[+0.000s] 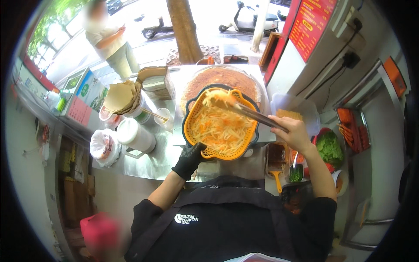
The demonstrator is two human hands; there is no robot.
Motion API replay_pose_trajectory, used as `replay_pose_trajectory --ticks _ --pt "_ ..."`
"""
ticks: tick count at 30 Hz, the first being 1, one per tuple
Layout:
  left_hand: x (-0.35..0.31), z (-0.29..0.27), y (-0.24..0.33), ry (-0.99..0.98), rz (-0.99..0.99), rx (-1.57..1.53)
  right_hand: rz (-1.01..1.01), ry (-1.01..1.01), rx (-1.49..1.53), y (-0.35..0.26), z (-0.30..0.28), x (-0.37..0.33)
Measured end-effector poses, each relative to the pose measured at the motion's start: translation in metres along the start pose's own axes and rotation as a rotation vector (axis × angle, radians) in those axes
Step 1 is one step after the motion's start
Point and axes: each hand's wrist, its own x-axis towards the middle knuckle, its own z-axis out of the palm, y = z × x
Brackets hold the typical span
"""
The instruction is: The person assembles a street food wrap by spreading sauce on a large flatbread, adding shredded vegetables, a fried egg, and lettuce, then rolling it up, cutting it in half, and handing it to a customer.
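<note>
L hand (190,160), gloved, pinches basket (235,153) rim, thumb on top; R hand (293,133) has fingers closed round tongs (265,118), tips w/ shreds over basket. Basket's in front of chest, partly hiding pancake (224,75).

Daylight floods in from the street (209,17) ahead, which bleaches nearly white. Pale glare lies on the metal counter (146,168), while the black apron (235,222) looks flat and dark. The tips of the tongs (264,118) and the lifted shreds (217,96) smear with blur. Toward the black rim the left wall (26,161) bends and softens, and a standing person's head (97,11) is blurred over.
</note>
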Motion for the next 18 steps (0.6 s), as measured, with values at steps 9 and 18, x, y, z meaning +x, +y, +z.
replay_pose_trajectory --ticks 9,18 --pt "0.019 -0.037 -0.009 0.091 0.031 -0.055 0.02 0.029 0.015 0.0 0.007 0.027" --pt "-0.006 -0.099 -0.01 0.218 0.106 -0.225 0.173 -0.006 -0.24 0.052 0.039 0.051"
